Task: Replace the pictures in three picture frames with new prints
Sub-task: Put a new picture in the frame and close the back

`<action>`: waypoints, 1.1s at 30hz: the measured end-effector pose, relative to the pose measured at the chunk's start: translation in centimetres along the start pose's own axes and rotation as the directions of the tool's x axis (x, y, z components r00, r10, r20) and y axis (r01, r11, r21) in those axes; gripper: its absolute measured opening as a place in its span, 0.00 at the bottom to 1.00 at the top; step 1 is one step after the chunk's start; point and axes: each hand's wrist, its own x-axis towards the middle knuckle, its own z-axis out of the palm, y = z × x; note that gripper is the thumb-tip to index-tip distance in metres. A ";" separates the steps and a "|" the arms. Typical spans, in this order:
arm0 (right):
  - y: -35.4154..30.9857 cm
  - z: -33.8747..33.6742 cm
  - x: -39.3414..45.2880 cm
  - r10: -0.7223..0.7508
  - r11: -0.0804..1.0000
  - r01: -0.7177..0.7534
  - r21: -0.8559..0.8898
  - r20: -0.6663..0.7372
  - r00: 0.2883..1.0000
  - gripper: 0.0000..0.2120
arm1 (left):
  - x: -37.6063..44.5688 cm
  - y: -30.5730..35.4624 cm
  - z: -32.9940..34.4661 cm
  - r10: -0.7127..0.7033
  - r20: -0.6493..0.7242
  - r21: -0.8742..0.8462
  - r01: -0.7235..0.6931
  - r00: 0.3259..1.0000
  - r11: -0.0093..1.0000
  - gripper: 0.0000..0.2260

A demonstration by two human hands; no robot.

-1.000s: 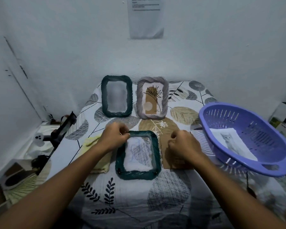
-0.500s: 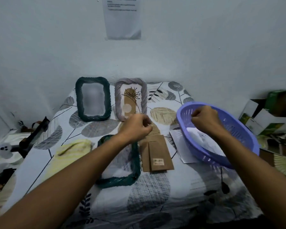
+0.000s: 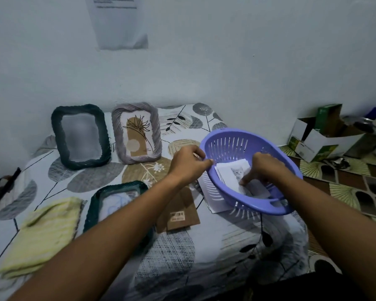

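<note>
Right hand (image 3: 266,168) fingers pressing kitten print (image 3: 237,173), left hand (image 3: 188,164) pinching basket (image 3: 276,208) rim, barcode unreadable.

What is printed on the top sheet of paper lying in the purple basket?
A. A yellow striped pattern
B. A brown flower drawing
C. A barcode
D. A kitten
D. The top print inside the purple basket shows a small grey kitten; the right hand presses fingers on it, while the left hand is at the basket's near rim.
</note>
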 end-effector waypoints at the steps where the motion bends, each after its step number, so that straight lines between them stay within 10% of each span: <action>1: 0.0 -0.1 0.1 0.006 1.000 -0.007 0.022 0.016 1.000 0.28 | 0.0 -0.1 0.0 -0.002 0.000 -0.008 0.002 1.000 1.000 0.09; 22: 0.8 -2.5 0.4 0.027 0.972 -0.029 0.233 0.012 1.000 0.11 | -0.3 -0.5 -0.1 0.007 0.010 -0.090 -0.006 1.000 0.996 0.14; 33: 2.5 -6.7 -1.0 -0.017 0.683 0.016 0.730 -0.006 1.000 0.07 | -0.3 -0.3 -0.2 -0.018 0.009 -0.106 0.019 1.000 0.994 0.12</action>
